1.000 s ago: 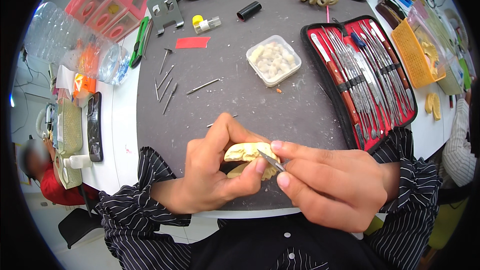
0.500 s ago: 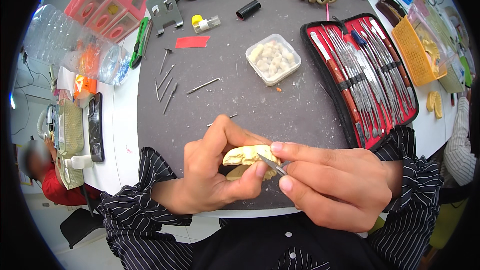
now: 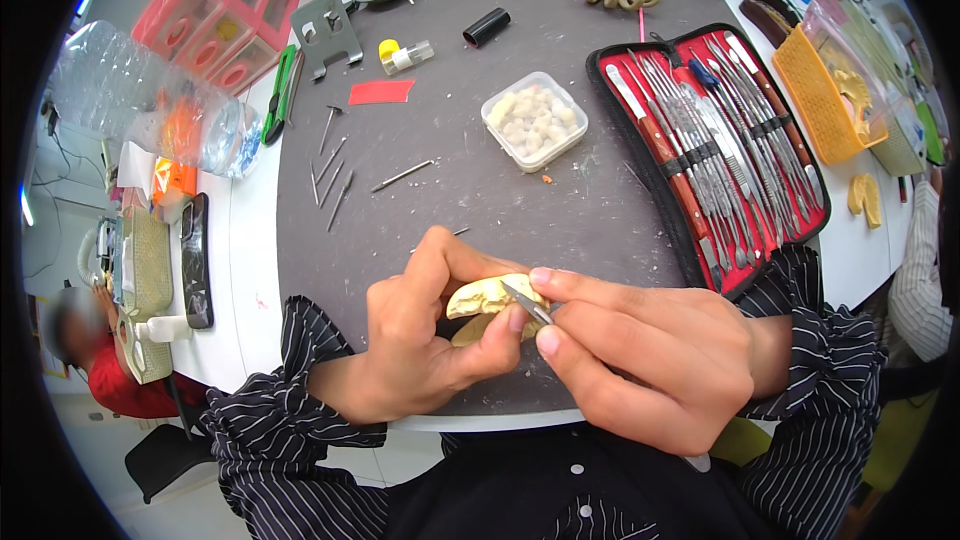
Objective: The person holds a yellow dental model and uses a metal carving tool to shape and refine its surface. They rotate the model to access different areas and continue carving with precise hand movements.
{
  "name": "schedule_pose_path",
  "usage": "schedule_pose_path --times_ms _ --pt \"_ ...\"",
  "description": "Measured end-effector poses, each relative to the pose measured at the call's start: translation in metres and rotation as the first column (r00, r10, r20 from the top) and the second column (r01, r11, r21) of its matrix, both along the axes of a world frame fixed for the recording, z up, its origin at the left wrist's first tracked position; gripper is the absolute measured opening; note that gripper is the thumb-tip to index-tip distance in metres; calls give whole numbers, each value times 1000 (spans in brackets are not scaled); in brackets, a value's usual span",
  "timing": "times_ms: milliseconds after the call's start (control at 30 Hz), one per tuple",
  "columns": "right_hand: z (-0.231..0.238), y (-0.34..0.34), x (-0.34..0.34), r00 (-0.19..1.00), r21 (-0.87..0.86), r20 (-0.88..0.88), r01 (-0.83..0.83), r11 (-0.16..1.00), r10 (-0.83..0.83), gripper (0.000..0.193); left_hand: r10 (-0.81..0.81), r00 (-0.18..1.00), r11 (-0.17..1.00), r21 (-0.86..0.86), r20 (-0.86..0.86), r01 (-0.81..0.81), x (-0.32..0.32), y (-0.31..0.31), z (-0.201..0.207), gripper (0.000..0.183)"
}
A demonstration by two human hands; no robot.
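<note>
A pale yellow plaster dental model is gripped in my left hand, between the thumb in front and fingers behind it. My right hand is closed around a slim metal carving knife, its pointed blade lying against the model's toothed edge. The right fingertips also rest near the model's right end. Part of the model is hidden behind my left thumb. Beyond my hands, a clear square box holds many cream-coloured small teeth-like pieces. To the right an open black case with red lining carries rows of dental carving tools.
Loose metal burs lie on the grey mat. Farther off are a red strip, a small yellow-capped vial and a black cylinder. A plastic bottle and phone are left; an orange basket stands right.
The knife and my right hand have shifted slightly left and up, with the blade now further along the model. My left hand keeps its hold; the whole view has moved a little.
</note>
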State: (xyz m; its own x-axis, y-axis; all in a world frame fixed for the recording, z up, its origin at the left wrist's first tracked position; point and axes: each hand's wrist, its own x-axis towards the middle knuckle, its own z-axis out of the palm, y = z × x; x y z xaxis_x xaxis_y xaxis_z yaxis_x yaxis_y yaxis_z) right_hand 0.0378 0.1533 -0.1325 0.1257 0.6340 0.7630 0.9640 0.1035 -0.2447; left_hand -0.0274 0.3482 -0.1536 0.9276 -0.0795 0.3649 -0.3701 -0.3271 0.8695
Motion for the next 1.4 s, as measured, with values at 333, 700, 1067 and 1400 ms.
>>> schedule_pose_path --times_ms 333,700,1067,1400 --pt "6 -8 5 993 42 -58 -103 994 105 16 -64 996 998 -19 64 66 -2 1 5 25" --pt "-1 3 0 999 43 48 9 999 -12 15 5 990 998 -57 -141 -13 -5 -1 7 20" --pt "2 0 4 997 19 -58 -43 999 44 15 -25 992 993 -118 -125 10 -4 -1 7 19" --pt "3 0 0 1000 20 -17 -26 999 26 12 -77 987 975 -218 -139 46 -4 -1 6 16"
